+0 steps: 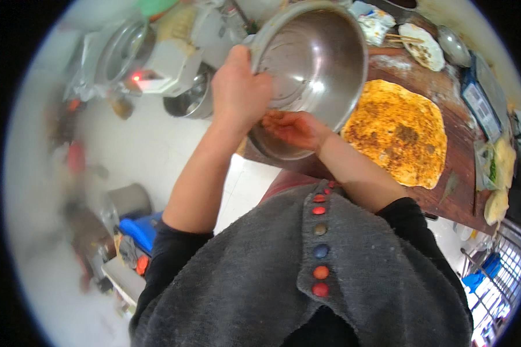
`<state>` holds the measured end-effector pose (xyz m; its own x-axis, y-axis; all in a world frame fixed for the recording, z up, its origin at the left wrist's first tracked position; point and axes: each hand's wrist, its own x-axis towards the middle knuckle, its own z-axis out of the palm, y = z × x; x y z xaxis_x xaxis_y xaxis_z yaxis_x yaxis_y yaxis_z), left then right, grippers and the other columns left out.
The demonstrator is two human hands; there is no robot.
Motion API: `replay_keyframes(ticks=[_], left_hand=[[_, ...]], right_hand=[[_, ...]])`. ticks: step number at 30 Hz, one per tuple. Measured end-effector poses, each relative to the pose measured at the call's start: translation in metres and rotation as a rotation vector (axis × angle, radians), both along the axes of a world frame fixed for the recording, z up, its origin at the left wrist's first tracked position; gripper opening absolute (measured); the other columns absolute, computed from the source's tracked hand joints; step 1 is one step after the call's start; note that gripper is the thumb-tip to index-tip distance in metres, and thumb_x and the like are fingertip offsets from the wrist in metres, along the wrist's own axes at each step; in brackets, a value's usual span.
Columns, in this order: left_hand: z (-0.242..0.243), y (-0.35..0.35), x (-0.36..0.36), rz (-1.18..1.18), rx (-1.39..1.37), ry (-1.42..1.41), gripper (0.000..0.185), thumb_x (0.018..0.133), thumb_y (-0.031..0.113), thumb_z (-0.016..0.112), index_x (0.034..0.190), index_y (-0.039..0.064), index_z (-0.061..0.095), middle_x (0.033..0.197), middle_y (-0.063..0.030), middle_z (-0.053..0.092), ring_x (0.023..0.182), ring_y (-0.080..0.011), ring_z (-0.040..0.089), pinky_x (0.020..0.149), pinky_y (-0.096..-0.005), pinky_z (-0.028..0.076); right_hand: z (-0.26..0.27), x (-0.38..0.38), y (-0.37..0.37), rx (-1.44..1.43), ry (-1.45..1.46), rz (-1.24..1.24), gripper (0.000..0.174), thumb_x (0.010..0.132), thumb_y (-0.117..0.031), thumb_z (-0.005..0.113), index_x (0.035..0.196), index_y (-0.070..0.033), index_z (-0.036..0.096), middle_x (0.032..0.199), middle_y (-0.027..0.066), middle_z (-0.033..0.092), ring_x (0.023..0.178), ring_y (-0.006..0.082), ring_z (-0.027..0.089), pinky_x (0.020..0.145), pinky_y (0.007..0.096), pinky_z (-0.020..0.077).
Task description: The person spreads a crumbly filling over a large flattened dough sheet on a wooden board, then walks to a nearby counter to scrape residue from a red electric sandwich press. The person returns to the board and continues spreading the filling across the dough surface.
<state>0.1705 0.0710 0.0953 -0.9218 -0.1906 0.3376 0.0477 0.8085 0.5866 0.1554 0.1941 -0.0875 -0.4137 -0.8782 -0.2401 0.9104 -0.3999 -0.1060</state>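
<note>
My left hand (242,89) grips the rim of a large stainless steel bowl (330,52), which is tilted so that its inside faces me. The bowl's inner wall is shiny, with a few faint marks. Across the lower rim reaches my right hand (293,130), palm up with curled fingers, at the mouth of the bowl just below my left hand. Its palm and fingers are stained reddish. Whether anything lies in those fingers is not clear. To the right of the bowl, a flat sheet of dough (399,134) spread with orange-yellow oil and dark seasoning lies on the wooden table.
The brown wooden table (458,191) carries flour traces. At its back are a white plate (423,47) with chopsticks (403,39), a crumpled packet (373,21) and a metal bowl (453,45). Pale dough pieces (497,208) edge the right side. A steel pot (189,99) stands left.
</note>
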Motion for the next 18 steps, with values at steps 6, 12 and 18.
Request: replay_keyframes(ticks=[6, 12, 18], left_hand=[[-0.004, -0.018, 0.003, 0.019, 0.063, -0.038, 0.020, 0.073, 0.007, 0.056, 0.090, -0.001, 0.049, 0.081, -0.0261, 0.058, 0.075, -0.0448, 0.056, 0.068, -0.0441, 0.045], [-0.003, -0.018, 0.003, 0.062, 0.108, -0.122, 0.019, 0.074, 0.007, 0.055, 0.090, -0.002, 0.050, 0.081, -0.0231, 0.059, 0.074, -0.0388, 0.056, 0.071, -0.0409, 0.045], [-0.001, -0.019, 0.000, 0.061, 0.093, -0.126, 0.019, 0.073, 0.006, 0.054, 0.090, -0.002, 0.049, 0.082, -0.0226, 0.057, 0.076, -0.0379, 0.055, 0.073, -0.0401, 0.044]], right_hand=[[0.024, -0.038, 0.119, 0.131, 0.180, -0.386, 0.035, 0.081, -0.002, 0.054, 0.115, 0.006, 0.054, 0.105, 0.0174, 0.061, 0.105, 0.0299, 0.058, 0.098, 0.0430, 0.0440], [-0.008, -0.082, 0.213, 0.885, 0.140, -0.721, 0.037, 0.085, 0.003, 0.046, 0.122, 0.006, 0.046, 0.118, 0.0193, 0.052, 0.107, 0.0291, 0.056, 0.099, 0.0392, 0.0444], [-0.023, -0.082, 0.226, 1.718, 0.843, -0.329, 0.047, 0.084, 0.002, 0.046, 0.131, 0.003, 0.042, 0.133, 0.0204, 0.045, 0.118, 0.0327, 0.049, 0.100, 0.0406, 0.0417]])
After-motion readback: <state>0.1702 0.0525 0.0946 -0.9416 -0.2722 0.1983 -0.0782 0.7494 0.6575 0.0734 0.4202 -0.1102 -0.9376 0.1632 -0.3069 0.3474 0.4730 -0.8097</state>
